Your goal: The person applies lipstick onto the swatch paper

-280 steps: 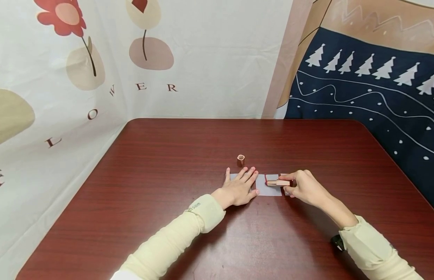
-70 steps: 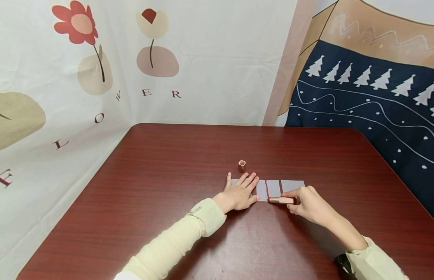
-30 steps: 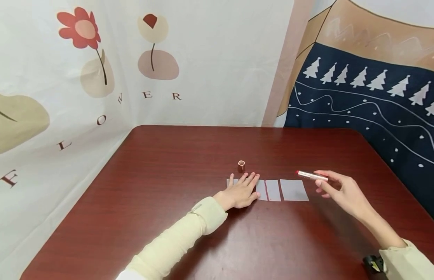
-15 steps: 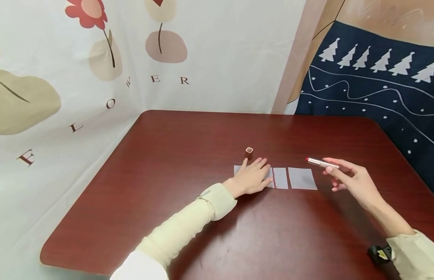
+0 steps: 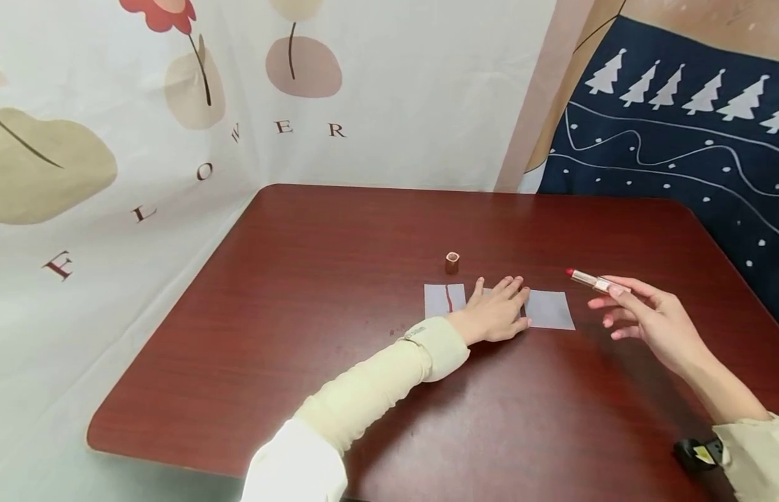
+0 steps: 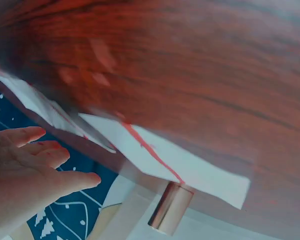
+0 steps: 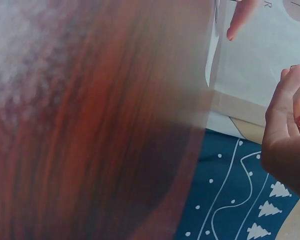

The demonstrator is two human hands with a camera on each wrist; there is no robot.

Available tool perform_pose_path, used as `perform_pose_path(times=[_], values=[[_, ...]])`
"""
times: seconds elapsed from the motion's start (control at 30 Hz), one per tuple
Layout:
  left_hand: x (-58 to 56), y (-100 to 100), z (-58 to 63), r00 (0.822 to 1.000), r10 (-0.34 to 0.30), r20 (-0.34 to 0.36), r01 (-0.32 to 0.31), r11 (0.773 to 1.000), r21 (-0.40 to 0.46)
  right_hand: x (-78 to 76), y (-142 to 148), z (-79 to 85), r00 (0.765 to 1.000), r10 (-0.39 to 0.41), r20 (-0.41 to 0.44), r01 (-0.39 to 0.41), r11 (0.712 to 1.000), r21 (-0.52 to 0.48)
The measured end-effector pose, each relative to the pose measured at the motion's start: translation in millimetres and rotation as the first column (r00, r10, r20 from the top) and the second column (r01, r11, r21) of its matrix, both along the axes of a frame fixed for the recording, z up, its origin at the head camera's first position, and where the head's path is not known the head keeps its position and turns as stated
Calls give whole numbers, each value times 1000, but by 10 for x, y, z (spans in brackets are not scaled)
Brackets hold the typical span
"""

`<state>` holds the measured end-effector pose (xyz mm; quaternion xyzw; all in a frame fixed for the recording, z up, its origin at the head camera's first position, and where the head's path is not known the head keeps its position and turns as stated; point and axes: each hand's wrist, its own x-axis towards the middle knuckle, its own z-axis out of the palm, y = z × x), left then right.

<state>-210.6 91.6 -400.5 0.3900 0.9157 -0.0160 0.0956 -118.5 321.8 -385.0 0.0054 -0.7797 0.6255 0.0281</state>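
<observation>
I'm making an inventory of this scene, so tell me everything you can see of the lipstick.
The lipstick is slim and uncapped, with an exposed red tip and a shiny, metallic-looking, pale barrel. The right hand pinches its rear end between thumb and fingers, partly hiding it. It appears to be held above the table, clear of the paper, its tip pointing left in the head view. Any lettering is too small to read.

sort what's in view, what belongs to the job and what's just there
For the job:
lipstick, in the right hand
papers, by the left hand
cap, likely the lipstick's

Just there:
flower cloth
tree cloth, both backdrops
</observation>
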Motion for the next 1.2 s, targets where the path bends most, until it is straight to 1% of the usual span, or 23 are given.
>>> perform_pose_path(times=[0.03,0.1,0.2,0.27,0.33,0.43,0.53,0.67,0.83,0.93,1.03,1.2], values=[[-5,16,-16,1000,10,7,-9,1000,-5,-6,-3,9,1000,4,10,-3,1000,-25],[-18,44,-51,1000,26,5,-26,1000,-17,-21,12,14,999,34,25,-31,994,-107],[-35,76,-99,999,40,3,-40,999,-32,-16,53,2,996,86,36,-75,969,-237],[-45,90,-116,999,44,-2,-44,998,-52,-14,76,-11,993,107,41,-91,954,-286],[-49,101,-120,999,43,-10,-44,997,-68,-12,87,-14,993,112,46,-92,946,-312],[-55,119,-117,999,42,-25,-45,994,-102,-20,88,-10,993,102,60,-78,944,-319],[-45,126,-112,999,42,-33,-46,991,-129,-32,85,-21,990,127,64,-97,932,-348],[-23,108,-118,999,40,-32,-45,988,-145,-47,73,-57,985,160,65,-124,919,-374],[-22,59,-116,999,49,-23,-52,987,-153,-73,53,-73,988,136,67,-107,938,-330],[-19,18,-111,999,51,-17,-52,989,-139,-92,31,-77,990,125,72,-101,956,-276],[-10,-22,-108,999,49,-19,-51,991,-125,-118,1,-77,988,121,92,-96,967,-235],[12,-91,-106,999,37,-33,-41,992,-118,-164,-46,-72,985,121,122,-88,965,-246]])
